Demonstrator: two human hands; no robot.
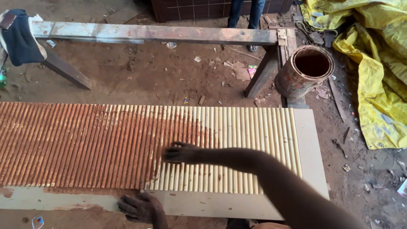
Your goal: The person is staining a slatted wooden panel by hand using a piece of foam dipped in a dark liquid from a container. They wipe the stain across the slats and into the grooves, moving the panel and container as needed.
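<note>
Both hands, left hand point(140, 208) and right hand point(180, 152), press flat, ungrasping, on the left-right-running ribbed panel point(237, 127).

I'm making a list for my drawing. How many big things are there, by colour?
Brown and cream ribbed panel: 1
Rusty brown can: 1
Yellow sheet: 1
Grey-brown bench: 1
Dark cloth: 1
Total: 5

Fluted panel point(127, 144) on board point(309, 148), bench point(161, 34) behind, can point(303, 72) behind right, tarp point(377, 63) far right
</note>
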